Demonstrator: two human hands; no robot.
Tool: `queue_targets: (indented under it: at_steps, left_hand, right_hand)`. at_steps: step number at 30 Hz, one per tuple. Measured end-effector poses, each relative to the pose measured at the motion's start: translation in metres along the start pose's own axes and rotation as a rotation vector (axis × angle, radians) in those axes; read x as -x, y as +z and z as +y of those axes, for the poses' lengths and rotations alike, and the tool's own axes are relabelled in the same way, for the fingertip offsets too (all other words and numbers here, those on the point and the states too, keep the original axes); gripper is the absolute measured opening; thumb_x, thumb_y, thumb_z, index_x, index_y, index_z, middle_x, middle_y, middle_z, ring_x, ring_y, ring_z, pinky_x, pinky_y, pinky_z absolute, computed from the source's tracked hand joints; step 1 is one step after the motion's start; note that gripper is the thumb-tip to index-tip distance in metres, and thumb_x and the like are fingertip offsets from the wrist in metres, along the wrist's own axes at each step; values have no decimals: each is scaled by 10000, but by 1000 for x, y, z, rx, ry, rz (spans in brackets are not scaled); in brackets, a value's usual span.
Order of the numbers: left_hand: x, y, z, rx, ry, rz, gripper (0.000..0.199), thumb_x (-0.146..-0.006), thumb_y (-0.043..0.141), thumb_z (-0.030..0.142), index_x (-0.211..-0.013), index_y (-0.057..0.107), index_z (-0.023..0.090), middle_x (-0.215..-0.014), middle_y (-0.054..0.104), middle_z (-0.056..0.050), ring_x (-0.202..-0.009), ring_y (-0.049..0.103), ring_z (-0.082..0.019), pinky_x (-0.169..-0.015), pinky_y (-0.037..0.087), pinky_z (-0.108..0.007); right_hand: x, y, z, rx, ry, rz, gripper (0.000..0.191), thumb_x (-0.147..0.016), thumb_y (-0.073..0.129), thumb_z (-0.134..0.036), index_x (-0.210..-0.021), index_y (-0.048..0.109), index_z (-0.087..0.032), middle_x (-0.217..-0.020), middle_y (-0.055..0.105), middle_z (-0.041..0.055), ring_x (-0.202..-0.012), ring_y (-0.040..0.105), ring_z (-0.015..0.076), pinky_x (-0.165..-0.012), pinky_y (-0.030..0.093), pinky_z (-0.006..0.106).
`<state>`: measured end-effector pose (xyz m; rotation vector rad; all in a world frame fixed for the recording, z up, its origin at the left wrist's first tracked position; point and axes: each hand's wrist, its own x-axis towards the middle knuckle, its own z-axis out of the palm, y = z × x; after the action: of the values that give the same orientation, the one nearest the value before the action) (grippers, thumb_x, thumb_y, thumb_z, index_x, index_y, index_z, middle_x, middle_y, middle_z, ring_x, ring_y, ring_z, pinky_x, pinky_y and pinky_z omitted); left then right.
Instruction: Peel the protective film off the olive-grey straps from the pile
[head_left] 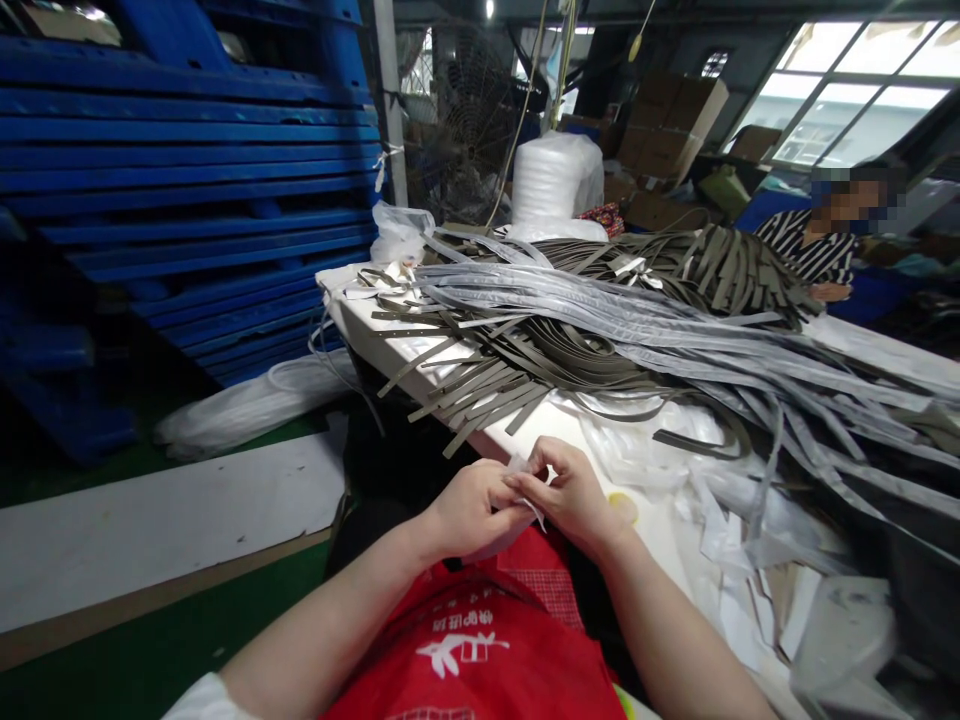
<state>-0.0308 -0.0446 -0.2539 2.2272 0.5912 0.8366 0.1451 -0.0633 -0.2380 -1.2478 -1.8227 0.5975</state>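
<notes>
Close in front of the red apron (pixel 480 640), my two hands meet at the table's near edge. My left hand (pixel 471 508) is closed, fingers curled round a small thin white piece (pixel 516 464) that looks like paper or plastic film. My right hand (pixel 570 495) pinches the same piece between thumb and fingertips. Most of the piece is hidden by the fingers. Just beyond my hands, dark olive flat strips (pixel 480 400) lie fanned over the table edge. Long clear plastic sleeves (pixel 525 290) lie across them.
Blue pallets (pixel 187 200) are stacked at the left. A white foam roll (pixel 551 180) stands at the back of the white table (pixel 375 325). Crumpled plastic and white scraps (pixel 720 530) lie to the right. A person in a striped top (pixel 806 245) sits across.
</notes>
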Motion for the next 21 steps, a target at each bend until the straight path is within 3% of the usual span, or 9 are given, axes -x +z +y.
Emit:
queue_targets:
  at_steps: [5,10,17,21]
  left_hand:
    - [0,0,2,-45,-25,6,173,-863,613,208,-760,751,191,-742,727,-16,-738,659,-157,-737,458,-248]
    - [0,1,2,-39,-53,-2,218,-874,604,219,-697,725,180,-686,698,-10,-694,634,-146,-693,446,-232]
    - [3,9,-2,-20,-102,-49,291,-886,598,260,-639,724,174,-676,696,-26,-693,639,-152,-690,460,-239]
    - [4,6,-2,43,-141,11,242,-869,602,225,-688,756,176,-702,722,-28,-699,663,-160,-678,481,-241]
  right_hand:
    - [0,0,2,-104,14,29,282,-799,727,-320,-643,531,-191,-629,541,-23,-590,480,115,-572,373,237]
    - [-1,-1,2,-139,-7,-61,101,-818,699,-263,-774,653,-185,-751,644,23,-700,568,142,-665,447,266]
    - [0,9,10,-53,-28,-4,253,-806,707,-264,-615,561,-186,-624,597,4,-604,526,127,-580,397,246]
    - [3,1,7,-81,-8,-5,151,-814,703,-292,-753,618,-184,-721,625,14,-678,558,145,-645,437,263]
